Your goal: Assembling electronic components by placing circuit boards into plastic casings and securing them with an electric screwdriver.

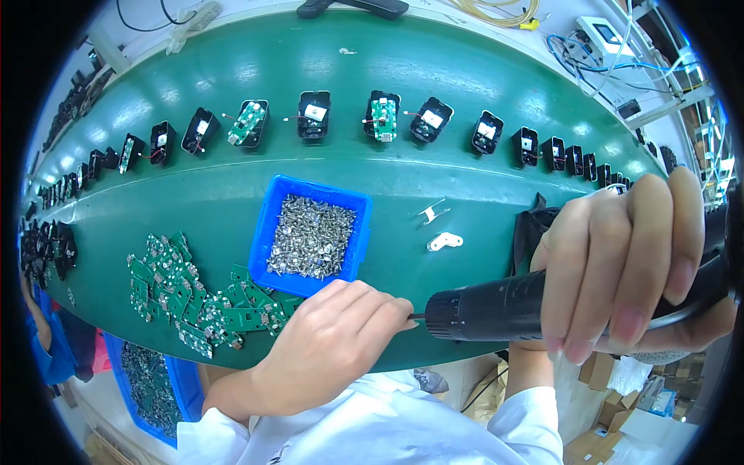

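My right hand is wrapped round a black electric screwdriver, which lies level and points left. Its thin bit meets the fingertips of my left hand. Those fingers are pinched together at the bit's tip, and whatever they hold is hidden. Just beyond my left hand stands a blue tray of small silver screws. Loose green circuit boards lie heaped to the left of the tray, partly behind my left hand.
A curved row of black housings crosses the green table; some carry circuit boards. A white plastic piece and a small clip-like part lie right of the tray. Below left is a blue bin. Another person's arm shows far left.
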Demonstrator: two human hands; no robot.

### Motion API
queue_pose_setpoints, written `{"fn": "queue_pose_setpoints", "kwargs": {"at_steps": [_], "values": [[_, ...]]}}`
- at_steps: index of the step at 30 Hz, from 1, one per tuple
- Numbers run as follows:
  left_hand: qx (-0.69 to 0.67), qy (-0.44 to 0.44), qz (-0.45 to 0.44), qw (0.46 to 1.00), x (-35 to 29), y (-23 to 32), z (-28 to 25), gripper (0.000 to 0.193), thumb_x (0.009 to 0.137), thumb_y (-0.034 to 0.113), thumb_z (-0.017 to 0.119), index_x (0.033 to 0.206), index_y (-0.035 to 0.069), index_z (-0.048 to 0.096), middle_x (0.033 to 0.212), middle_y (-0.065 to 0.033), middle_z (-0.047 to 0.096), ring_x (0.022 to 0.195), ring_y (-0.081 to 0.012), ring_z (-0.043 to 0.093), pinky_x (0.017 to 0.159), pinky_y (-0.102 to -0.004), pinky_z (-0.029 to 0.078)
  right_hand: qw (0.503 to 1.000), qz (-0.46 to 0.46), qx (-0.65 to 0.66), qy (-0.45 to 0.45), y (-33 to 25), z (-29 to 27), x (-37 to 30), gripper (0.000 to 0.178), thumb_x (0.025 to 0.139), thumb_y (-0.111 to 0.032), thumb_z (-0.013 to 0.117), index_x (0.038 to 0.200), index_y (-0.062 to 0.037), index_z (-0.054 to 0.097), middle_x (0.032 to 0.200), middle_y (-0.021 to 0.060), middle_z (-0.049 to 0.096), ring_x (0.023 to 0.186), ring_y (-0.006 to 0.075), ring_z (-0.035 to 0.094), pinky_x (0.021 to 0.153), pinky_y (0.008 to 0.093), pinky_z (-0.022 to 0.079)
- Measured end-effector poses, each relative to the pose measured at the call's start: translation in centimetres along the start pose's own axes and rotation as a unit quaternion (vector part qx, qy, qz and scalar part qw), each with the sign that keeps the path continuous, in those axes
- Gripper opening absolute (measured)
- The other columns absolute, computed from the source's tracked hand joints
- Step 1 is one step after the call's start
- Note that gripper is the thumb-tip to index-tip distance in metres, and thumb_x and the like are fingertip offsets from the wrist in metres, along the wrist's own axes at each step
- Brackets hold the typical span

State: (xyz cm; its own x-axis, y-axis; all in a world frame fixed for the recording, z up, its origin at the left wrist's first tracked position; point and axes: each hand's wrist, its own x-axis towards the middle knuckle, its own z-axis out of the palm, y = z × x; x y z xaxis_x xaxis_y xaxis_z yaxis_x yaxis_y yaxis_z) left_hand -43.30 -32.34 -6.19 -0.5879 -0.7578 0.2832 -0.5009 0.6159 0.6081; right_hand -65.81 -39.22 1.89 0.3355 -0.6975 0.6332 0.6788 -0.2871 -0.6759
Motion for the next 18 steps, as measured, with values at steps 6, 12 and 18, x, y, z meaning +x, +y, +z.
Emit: {"fn": "queue_pose_setpoints", "kwargs": {"at_steps": [6,12,18], "values": [[0.011,-0.059,-0.017,0.998,0.0,0.5,-0.2,0.015,0.092,0.013,0.070,0.104,0.004,0.063,0.099,-0.0080,0.065,0.085,-0.0203,0.059,0.080,-0.0323,0.047,0.999,-0.005,-0.016,-0.033,-0.5,-0.5,-0.5,0.032,0.096,-0.031,0.065,0.109,-0.0035,0.055,0.091,0.0192,0.070,0.059,0.0259,0.067,0.051,0.0349,0.057],[0.030,0.012,-0.049,0.998,-0.6,0.5,1.2,0.021,0.091,0.015,0.072,0.108,0.004,0.064,0.106,-0.0082,0.066,0.090,-0.0215,0.061,0.083,-0.0341,0.048,0.997,-0.013,-0.034,-0.068,-1.3,-1.0,-1.5,0.037,0.099,-0.036,0.062,0.115,-0.0035,0.054,0.095,0.0201,0.068,0.065,0.0265,0.067,0.057,0.0357,0.057],[0.097,0.114,-0.037,0.988,0.5,0.4,1.1,0.035,0.086,0.017,0.078,0.115,0.002,0.065,0.113,-0.0082,0.068,0.098,-0.0236,0.064,0.090,-0.0368,0.050,0.993,-0.012,-0.075,-0.093,-1.6,-2.1,-0.7,0.042,0.102,-0.041,0.059,0.121,-0.0035,0.053,0.098,0.0211,0.067,0.071,0.0271,0.068,0.062,0.0365,0.056]]}}
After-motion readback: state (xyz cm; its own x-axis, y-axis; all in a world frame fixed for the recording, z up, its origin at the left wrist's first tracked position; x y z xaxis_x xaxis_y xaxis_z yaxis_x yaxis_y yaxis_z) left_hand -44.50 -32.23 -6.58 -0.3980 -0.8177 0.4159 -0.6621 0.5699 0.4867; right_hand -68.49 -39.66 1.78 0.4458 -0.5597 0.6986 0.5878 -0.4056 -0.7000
